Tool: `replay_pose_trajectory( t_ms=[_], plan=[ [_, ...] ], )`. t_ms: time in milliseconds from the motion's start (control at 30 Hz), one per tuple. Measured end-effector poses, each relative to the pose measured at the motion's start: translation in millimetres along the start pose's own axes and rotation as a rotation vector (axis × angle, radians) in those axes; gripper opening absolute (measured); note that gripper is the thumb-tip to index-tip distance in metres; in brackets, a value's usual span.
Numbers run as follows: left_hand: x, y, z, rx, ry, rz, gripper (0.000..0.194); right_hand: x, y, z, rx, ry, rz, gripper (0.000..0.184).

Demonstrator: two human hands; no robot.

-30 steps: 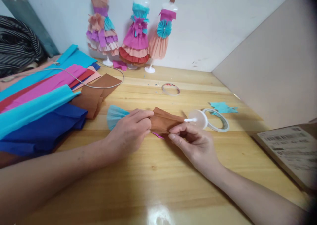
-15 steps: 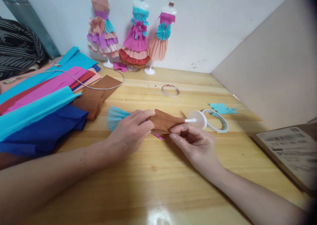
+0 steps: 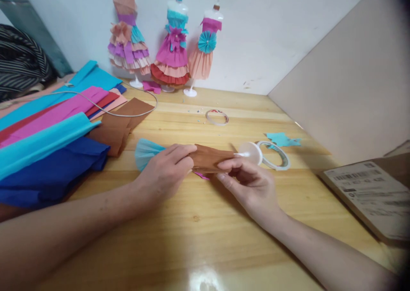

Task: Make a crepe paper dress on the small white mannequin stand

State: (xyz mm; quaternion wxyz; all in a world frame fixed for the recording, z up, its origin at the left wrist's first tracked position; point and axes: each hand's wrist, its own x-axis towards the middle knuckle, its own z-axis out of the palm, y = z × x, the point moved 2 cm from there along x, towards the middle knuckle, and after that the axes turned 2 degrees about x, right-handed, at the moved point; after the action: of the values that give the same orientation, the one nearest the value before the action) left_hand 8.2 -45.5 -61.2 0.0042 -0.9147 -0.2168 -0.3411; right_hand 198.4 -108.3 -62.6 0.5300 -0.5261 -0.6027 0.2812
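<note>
A pleated brown crepe-paper skirt (image 3: 210,157) lies on the wooden table (image 3: 205,239), wrapped on a small mannequin whose white stand base (image 3: 250,153) points right. My left hand (image 3: 166,171) pinches the left edge of the brown paper, fingers closed. My right hand (image 3: 248,182) grips its right edge near the white stem, fingers curled. A light-blue pleated paper piece (image 3: 145,152) sticks out to the left under my left hand. A thin pink sliver (image 3: 201,175) shows under the brown paper.
Sheets of blue, cyan, pink, red and brown crepe paper (image 3: 54,133) lie at the left with a grey cable (image 3: 105,107). Three dressed mini mannequins (image 3: 169,47) stand at the back wall. Two tape rolls (image 3: 275,154) (image 3: 217,117), teal scraps (image 3: 282,139), a cardboard box (image 3: 368,192) at right.
The hands have stayed on the brown paper, which looks pressed slightly flatter. The camera has shifted a little, so everything sits slightly left.
</note>
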Motion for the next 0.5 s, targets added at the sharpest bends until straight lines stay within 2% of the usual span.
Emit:
replay_pose_trajectory(
  t_ms=[233, 500],
  plan=[
    [-0.7, -0.8, 0.5, -0.013, 0.001, -0.001, 0.014, -0.5, -2.7, -4.5, 0.129, -0.009, 0.049, 0.014],
    [-2.1, -2.6, 2.6, -0.016, 0.001, -0.002, 0.016, 2.0, 4.4, -3.4, 0.272, 0.095, 0.166, 0.007]
  ],
)
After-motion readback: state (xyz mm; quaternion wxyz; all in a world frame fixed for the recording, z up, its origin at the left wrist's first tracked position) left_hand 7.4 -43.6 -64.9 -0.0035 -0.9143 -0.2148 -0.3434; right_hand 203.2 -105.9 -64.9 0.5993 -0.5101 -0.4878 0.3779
